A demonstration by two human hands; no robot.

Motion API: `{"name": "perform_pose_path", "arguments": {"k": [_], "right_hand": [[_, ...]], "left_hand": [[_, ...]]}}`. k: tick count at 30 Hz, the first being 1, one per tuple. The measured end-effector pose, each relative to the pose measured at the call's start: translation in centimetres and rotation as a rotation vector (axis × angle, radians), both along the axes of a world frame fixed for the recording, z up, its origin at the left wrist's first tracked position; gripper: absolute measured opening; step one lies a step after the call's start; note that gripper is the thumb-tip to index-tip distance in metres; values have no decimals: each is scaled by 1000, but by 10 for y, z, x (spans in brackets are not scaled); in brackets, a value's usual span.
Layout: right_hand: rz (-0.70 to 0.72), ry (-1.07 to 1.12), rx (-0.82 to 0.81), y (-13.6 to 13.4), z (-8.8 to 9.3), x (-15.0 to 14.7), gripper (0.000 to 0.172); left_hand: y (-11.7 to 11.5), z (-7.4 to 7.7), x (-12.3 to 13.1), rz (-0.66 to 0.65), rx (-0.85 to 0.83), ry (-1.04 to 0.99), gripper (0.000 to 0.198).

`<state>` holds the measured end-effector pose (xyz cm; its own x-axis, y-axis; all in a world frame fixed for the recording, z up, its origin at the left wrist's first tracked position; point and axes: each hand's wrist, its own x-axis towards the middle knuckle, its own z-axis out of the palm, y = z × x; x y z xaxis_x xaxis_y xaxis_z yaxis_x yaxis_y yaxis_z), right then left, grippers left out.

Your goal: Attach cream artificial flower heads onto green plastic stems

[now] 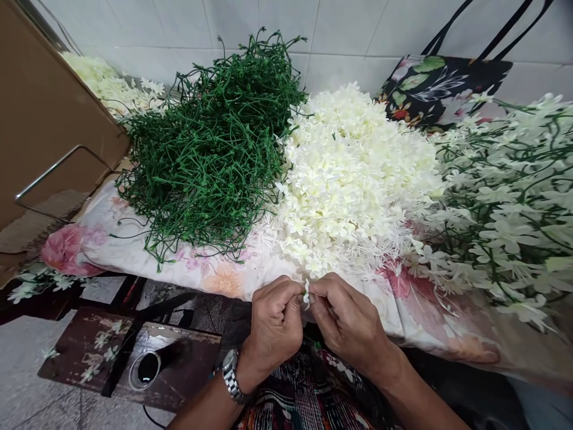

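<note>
My left hand (274, 325) and my right hand (347, 322) meet at the near edge of the table, fingertips pinched together on one small white artificial flower (307, 294). A silver watch sits on my left wrist. Just beyond my fingers lies a big heap of loose cream-white flower heads (353, 173). To its left is a tangled pile of green plastic stems (215, 149). On the right lie stems with white flowers fitted on them (505, 203).
A floral cloth (134, 251) covers the table. A brown cardboard box (40, 113) stands at the left, a dark floral bag (439, 89) against the tiled wall. Below left, a dark wooden stool (89, 352) carries a few fallen flowers.
</note>
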<state>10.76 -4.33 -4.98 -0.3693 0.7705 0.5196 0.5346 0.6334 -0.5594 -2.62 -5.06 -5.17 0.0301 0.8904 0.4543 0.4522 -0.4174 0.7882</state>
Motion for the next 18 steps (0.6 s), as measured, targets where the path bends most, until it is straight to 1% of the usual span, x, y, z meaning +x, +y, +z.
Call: {"name": "perform_pose_path", "arguments": {"k": [5,7,9,12,15,18], "right_hand": [[-24,-9,20,-2,1,-1,13],[-3,12,-17,-2,5,1,12],[48,48,-85,-3,11,4,10],[89,87,-133,-4,18,9,10],[80,85,-102,-5,23,11,8],[89,60,-70,-4,25,10,10]], "left_hand": [[1,2,-1,-10,-40,-20,23],[0,4,-4,-44,-91,-62,22],[-1,6,-7,-75,-156,-112,21],[-3,9,-10,-88,-213,-158,19],[-4,9,-10,-97,-199,-155,18],[-4,9,-9,-106,-130,-124,18]]}}
